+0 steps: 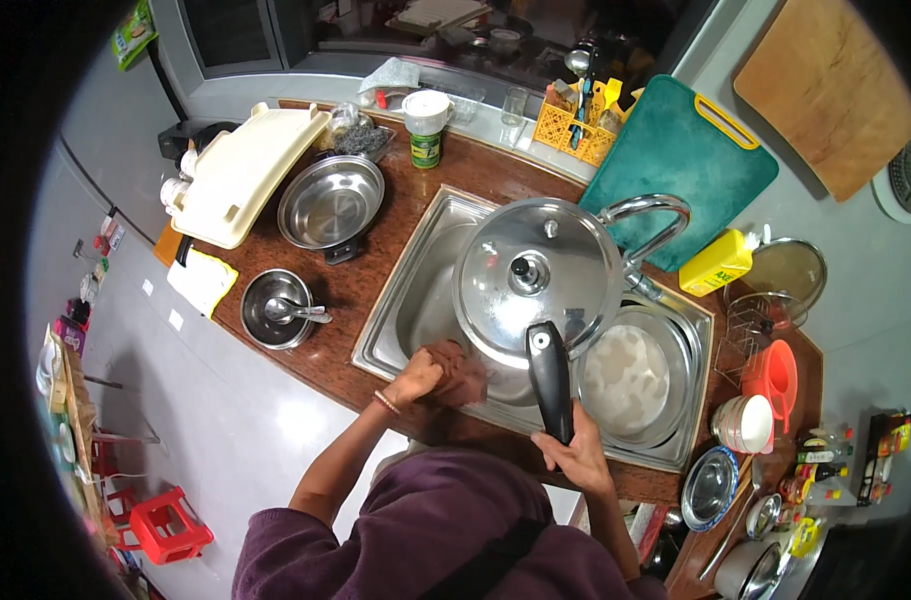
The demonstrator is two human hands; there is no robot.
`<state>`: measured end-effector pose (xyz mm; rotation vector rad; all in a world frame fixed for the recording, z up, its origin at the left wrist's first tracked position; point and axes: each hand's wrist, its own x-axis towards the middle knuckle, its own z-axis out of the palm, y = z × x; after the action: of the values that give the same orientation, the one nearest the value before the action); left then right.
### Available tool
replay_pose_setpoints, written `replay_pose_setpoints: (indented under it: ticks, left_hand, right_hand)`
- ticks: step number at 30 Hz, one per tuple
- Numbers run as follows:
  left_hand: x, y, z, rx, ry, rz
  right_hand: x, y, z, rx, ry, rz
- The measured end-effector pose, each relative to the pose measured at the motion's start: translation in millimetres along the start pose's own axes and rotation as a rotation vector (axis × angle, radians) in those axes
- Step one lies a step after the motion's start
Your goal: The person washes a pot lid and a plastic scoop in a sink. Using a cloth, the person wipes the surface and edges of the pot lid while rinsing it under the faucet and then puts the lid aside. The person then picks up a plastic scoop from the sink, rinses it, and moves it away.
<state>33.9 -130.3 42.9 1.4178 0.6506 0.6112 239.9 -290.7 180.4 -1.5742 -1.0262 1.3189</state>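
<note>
My right hand [579, 450] grips the black handle of a shiny metal pressure-cooker lid [493, 300], which is held over the double stainless steel sink [425, 300]. A brownish-red cloth [455, 375] is bunched in my left hand [418, 375], at the near edge of the left basin. In the right basin sits a round metal basin [676, 375] with cloudy, foamy water. The curved chrome faucet [654, 202] stands behind the sink, partly beside the lid. To the left on the counter are a metal bowl [253, 300] with spoons [294, 309] and a metal pan [331, 202].
A cream plastic tray [249, 172] leans at the back left. A green cutting board [673, 165], a yellow detergent bottle [714, 262], a red plastic strainer or scoop [778, 375], stacked bowls [744, 424] and a blue-rimmed bowl [710, 487] are around the right side. A red stool [170, 525] stands on the floor.
</note>
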Motion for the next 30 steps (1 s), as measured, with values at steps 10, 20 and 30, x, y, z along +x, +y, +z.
replay_pose_setpoints:
  ticks: [10,20,30]
  left_hand:
    - [-28.9,72.4,17.3,1.227,-0.038,-0.143]
    - [-85.5,49.6,-9.5,1.226,0.18,-0.267]
    - [-18.9,101.7,77.9,-0.33,0.295,-0.167]
  right_hand:
    - [-1.5,-3.4,10.5,-0.012,-0.012,-0.015]
    - [12.8,9.2,16.0,-0.118,-0.12,-0.049]
    - [47.7,39.4,63.2,-0.435,0.147,-0.517]
